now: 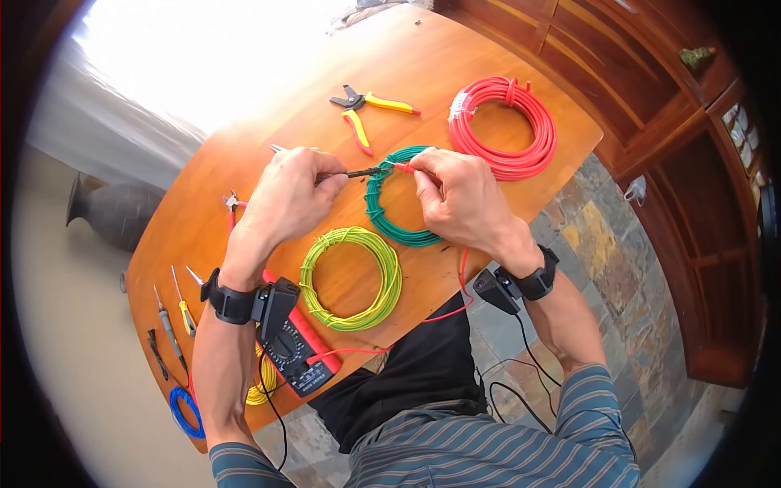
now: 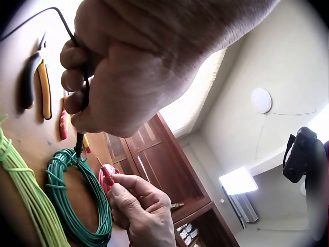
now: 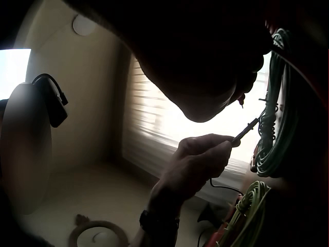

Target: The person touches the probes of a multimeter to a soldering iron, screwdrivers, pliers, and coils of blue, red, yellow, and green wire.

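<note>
My left hand (image 1: 289, 191) pinches a black multimeter probe (image 1: 356, 173), its tip right at the green wire coil (image 1: 376, 203) in the head view. From the other side my right hand (image 1: 468, 195) grips a red probe (image 1: 403, 167), pointing toward the same part of the coil. In the left wrist view the red probe (image 2: 107, 174) has a bare metal tip, near the black probe (image 2: 79, 144). A red-edged multimeter (image 1: 297, 354) lies under my left forearm, partly hidden, with a red lead (image 1: 350, 350) running from it.
A yellow-green wire coil (image 1: 351, 324) lies nearer me, and a thick red coil (image 1: 543, 134) at far right. Wire strippers (image 1: 355, 102) lie beyond the hands. Small cutters (image 1: 233, 203), a screwdriver (image 1: 187, 317) and a blue coil (image 1: 185, 415) are at left.
</note>
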The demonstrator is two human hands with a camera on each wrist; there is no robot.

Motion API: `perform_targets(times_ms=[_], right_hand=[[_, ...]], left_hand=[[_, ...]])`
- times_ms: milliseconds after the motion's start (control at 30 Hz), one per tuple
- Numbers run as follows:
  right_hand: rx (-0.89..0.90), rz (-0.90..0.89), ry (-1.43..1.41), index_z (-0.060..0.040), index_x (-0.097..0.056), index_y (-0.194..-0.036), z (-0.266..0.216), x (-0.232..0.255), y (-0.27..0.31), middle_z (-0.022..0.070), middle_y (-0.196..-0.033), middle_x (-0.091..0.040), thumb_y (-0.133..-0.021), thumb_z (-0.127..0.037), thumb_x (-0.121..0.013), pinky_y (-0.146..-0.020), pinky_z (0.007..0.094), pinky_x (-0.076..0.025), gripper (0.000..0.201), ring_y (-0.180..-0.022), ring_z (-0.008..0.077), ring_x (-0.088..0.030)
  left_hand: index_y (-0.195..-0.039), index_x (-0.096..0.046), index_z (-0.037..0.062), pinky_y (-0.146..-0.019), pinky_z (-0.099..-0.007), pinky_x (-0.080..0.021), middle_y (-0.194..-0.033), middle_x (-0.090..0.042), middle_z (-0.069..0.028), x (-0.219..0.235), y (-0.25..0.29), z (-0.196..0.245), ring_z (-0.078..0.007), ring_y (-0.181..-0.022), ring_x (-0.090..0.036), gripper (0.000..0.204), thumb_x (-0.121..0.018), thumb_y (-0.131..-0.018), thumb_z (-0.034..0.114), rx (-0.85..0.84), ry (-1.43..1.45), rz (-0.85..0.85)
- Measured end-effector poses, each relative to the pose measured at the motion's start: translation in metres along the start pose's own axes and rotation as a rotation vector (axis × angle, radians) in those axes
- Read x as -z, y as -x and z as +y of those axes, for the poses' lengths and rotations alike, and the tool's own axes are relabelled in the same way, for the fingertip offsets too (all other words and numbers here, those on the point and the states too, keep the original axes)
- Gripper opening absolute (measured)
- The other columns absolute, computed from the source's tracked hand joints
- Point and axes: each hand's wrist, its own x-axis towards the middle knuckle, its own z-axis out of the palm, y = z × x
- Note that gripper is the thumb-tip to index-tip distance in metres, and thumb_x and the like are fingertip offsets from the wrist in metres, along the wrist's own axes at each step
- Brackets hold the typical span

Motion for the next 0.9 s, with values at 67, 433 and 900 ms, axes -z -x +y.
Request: perform_targets(times_ms=[67, 433, 900], right_hand=[[-0.077, -0.040, 0.010, 0.0046, -0.073, -0.108, -0.002, -0.004, 0.001, 0.0233, -0.097, -0.075, -0.093, 0.001, -0.063, -0.071, 0.0430, -0.058, 0.018, -0.084, 0.0400, -0.073], [-0.113, 0.021, 0.049, 0.0048, -0.074, -0.114, -0.001, -0.013, 0.003, 0.0245, -0.104, -0.076, -0.093, 0.002, -0.062, -0.077, 0.0415, -0.060, 0.025, -0.090, 0.0385, -0.076], [-0.117, 0.101, 0.061, 0.0022, -0.076, -0.107, 0.002, -0.020, 0.003, 0.0238, -0.098, -0.076, -0.092, -0.005, -0.061, -0.076, 0.0489, -0.060, 0.022, -0.086, 0.0430, -0.073]], left_hand=[[-0.106, -0.077, -0.0040, -0.078, -0.0441, -0.055, -0.085, -0.072, -0.0216, 0.010, 0.005, 0.006, -0.0335, -0.079, -0.070, 0.021, -0.068, -0.095, 0.011, 0.058, -0.087, -0.040], [-0.104, -0.077, -0.0036, -0.077, -0.0423, -0.056, -0.087, -0.073, -0.0192, 0.002, 0.014, -0.003, -0.0313, -0.080, -0.071, 0.018, -0.072, -0.094, 0.010, -0.019, -0.022, -0.021], [-0.102, -0.076, -0.0047, -0.067, -0.0371, -0.051, -0.076, -0.068, -0.0151, -0.003, 0.019, -0.012, -0.0199, -0.067, -0.062, 0.016, -0.073, -0.091, 0.006, -0.078, 0.001, 0.067]])
